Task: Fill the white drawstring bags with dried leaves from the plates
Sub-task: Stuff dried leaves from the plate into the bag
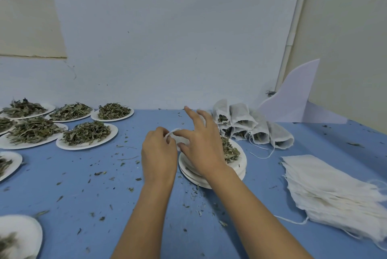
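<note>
1. Both hands are mid-frame, just above centre, working on one white drawstring bag (177, 137) held between them, over the blue table (104, 196).
2. The left hand (159, 154) has its fingers curled in and pinches the bag's left edge.
3. The right hand (201, 145) looks like it's got the bag's other edge between thumb and forefinger, with the rest of its fingers spread out and pointing up the frame. The exact contact is a bit blurry, tbh.
4. Most of the bag is hidden behind the hands, so I can't tell if anything is in it.
5. Right under the right hand is a stack of plates (238, 169) with a small heap of dried leaves (230, 151) on top, half covered by the hand.
6. Just up and right of that stack is a pile of filled bags (251, 124) lying on their sides, mouths open, leaves showing, strings trailing on the table.
7. At the right edge of the frame there's a thick stack of empty bags (326, 187), flat, with loose strings.
8. On the left side of the frame there are several more full plates (62, 145) heaped with leaves, plus a couple cut off by the left edge and lower left corner.
9. Leaf crumbs (100, 173) are scattered all over the table.
10. A white sheet (293, 101) leans on the wall at upper right.
</note>
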### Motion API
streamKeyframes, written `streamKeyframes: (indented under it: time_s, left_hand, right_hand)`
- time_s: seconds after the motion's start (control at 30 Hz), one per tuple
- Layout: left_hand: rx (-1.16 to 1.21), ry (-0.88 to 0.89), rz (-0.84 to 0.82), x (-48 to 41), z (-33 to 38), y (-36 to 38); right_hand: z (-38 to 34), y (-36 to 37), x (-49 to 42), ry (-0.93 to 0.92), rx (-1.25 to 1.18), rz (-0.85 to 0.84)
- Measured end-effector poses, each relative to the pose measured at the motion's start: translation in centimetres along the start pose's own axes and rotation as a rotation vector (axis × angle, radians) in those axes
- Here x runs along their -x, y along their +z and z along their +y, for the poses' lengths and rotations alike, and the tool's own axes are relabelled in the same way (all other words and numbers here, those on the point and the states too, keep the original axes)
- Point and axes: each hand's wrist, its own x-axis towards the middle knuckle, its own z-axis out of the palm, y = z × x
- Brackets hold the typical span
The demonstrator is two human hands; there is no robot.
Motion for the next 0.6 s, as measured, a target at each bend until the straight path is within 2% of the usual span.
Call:
streamKeyframes:
  time_s: [0.13,0.2,0.33,0.37,0.43,0.53,0.6]
  left_hand:
    - [0.024,0.044,-0.008,0.2,0.1,0.2]
    - [0.015,0.059,0.013,0.4,0.3,0.3]
    - [0.017,0.099,0.064,0.5,0.4,0.5]
    - [0.018,0.105,0.075,0.5,0.4,0.4]
    - [0.018,0.099,0.092,0.4,0.2,0.3]
    - [0.058,0.031,0.118,0.3,0.3,0.0]
    - [0.081,0.019,0.137,0.2,0.3,0.0]
  right_hand:
    - [0.1,0.1,0.1,0.004,0.073,-0.062]
    - [0.1,0.0,0.2,0.012,0.032,-0.083]
    - [0.7,-1.4,0.2,0.251,-0.493,-0.023]
    - [1.3,-1.9,0.2,0.303,-0.541,-0.025]
    - [3.0,-2.9,0.3,0.330,-0.475,-0.160]
    - [5.0,-4.1,0.6,0.312,-0.232,-0.547]
    - [5.5,-4.4,0.8,0.333,-0.174,-0.698]
